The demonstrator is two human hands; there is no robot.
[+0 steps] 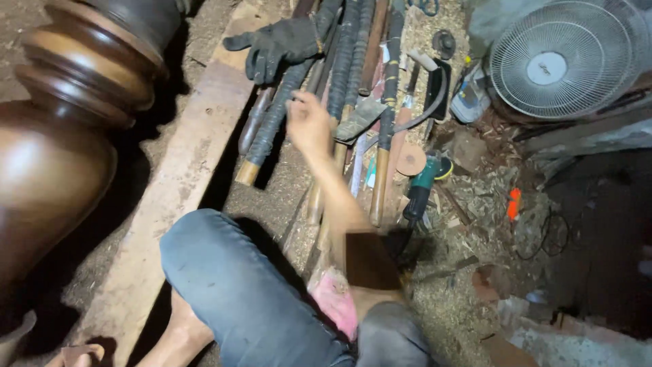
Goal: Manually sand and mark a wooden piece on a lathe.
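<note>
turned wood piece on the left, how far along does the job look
Done: the turned wood piece already shows rounded rings and a smooth brown sheen. In hand: the one visible hand reaches into the row of long-handled tools, gripping none yet. Left: a tool must be picked. Which hand it is is unclear.

I count one bare hand (309, 126), one black work glove (278, 44), one white round fan (567, 58), one green-bodied angle grinder (422, 187), one turned brown wooden column (64, 129), and roughly six long wrapped-handle turning tools (343, 64); exact number unclear.
</note>
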